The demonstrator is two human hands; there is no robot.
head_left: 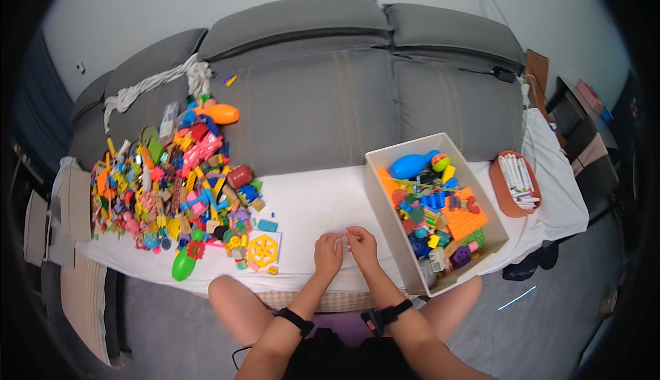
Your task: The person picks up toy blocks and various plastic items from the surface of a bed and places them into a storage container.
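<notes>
Over the white cloth (309, 201), my left hand (329, 253) and my right hand (361, 247) are held close together in front of me. The fingers of both are curled inward and their tips nearly meet. Whatever lies between them, if anything, is too small to make out. A large heap of mixed small toys (161, 194) spreads to the left of my hands. On the right stands a grey-white bin (401, 260) holding a blue bowling pin (412, 165), an orange grid plate (463, 216) and several other toys.
An orange-red basket of white markers (505, 198) sits right of the bin. At the heap's near edge lie a green bowling pin (183, 264) and a yellow wheel-shaped piece (263, 250). Behind the cloth rises a grey sofa back (309, 105).
</notes>
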